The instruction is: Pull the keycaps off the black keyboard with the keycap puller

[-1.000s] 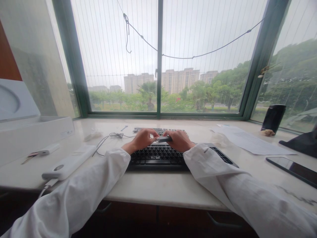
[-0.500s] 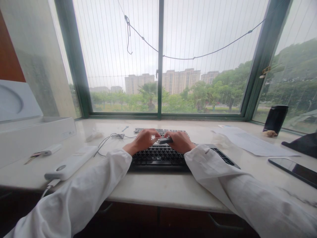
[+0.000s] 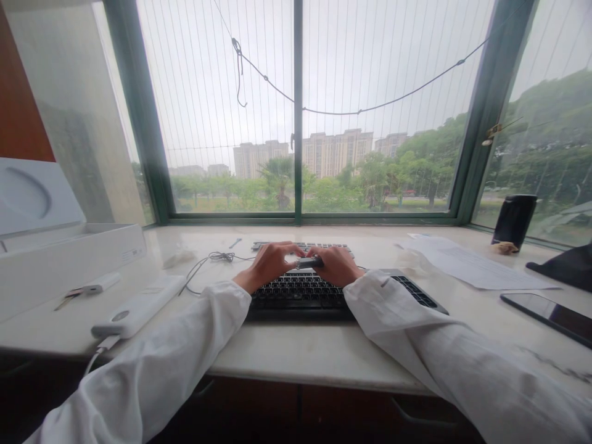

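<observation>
Both hands come together above a black keyboard (image 3: 303, 290). My right hand (image 3: 337, 264) is closed around a small dark object with a silvery end (image 3: 309, 263), whose exact kind I cannot make out. My left hand (image 3: 272, 262) is curled, its thumb and fingertips meeting the object's silvery end from the left. Both wrists hover at the keyboard's sides. My hands hide the keyboard's middle rows. Just behind them shows a strip of keys on a lighter base (image 3: 259, 245); whether it belongs to the same keyboard I cannot tell.
On the left lie a white power bank (image 3: 139, 307) with a cable, a key with a white fob (image 3: 90, 287), a coiled dark cable (image 3: 221, 256) and a white box (image 3: 74, 259). To the right are papers (image 3: 472, 262), a phone (image 3: 550, 314) and a black cylinder (image 3: 514, 222). A window stands behind.
The view has shifted slightly. My left hand has turned a little at the small dark object; my right hand keeps nearly the same place and grip.
</observation>
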The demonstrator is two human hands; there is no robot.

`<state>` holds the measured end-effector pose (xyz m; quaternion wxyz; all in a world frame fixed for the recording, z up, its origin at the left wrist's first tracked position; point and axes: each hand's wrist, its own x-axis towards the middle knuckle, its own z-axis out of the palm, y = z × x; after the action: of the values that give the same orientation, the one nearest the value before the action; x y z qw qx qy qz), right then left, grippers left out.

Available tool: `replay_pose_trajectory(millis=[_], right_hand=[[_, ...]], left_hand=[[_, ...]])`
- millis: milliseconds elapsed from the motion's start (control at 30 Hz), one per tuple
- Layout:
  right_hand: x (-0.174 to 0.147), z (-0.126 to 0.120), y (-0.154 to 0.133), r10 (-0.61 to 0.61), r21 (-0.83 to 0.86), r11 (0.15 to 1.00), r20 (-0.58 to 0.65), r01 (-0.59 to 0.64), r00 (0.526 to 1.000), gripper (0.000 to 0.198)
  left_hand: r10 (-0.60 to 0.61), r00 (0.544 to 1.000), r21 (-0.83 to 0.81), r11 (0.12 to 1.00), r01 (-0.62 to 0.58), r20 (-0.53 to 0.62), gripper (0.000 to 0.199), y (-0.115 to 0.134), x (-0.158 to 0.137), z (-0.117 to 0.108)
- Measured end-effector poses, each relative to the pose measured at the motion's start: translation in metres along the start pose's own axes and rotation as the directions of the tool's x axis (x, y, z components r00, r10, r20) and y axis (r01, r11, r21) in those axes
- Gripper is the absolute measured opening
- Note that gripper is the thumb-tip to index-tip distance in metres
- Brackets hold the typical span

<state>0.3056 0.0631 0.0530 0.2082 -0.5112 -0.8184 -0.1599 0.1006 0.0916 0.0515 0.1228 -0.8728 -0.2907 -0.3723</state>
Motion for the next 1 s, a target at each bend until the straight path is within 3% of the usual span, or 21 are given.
replay_pose_trajectory(millis=[267,467,767,1000], right_hand=[[0.0048,0.0075,-0.0018,0.095,0.187,0.979,-0.039,-0.086,0.995,0.021],[0.0078,0.0096,0.0005,0.091,0.318,0.945,-0.043,-0.073,0.995,0.020],[0.0085,0.0105,0.0015,0.091,0.335,0.939,-0.028,-0.076,0.995,0.022],[0.0075,0.0110,0.0011,0.146,0.246,0.961,-0.081,-0.122,0.986,0.022]], left_hand=[[0.005,0.999,0.006,1.000,-0.005,-0.050,0.016,-0.0001,0.0016,-0.0027],[-0.007,0.998,-0.009,1.000,0.006,-0.055,0.016,-0.0006,0.0020,-0.0023],[-0.004,0.999,-0.009,1.000,0.004,-0.044,0.014,0.0002,0.0027,-0.0019],[-0.053,0.998,0.004,0.999,0.053,-0.044,0.015,0.0008,0.0025,-0.0039]])
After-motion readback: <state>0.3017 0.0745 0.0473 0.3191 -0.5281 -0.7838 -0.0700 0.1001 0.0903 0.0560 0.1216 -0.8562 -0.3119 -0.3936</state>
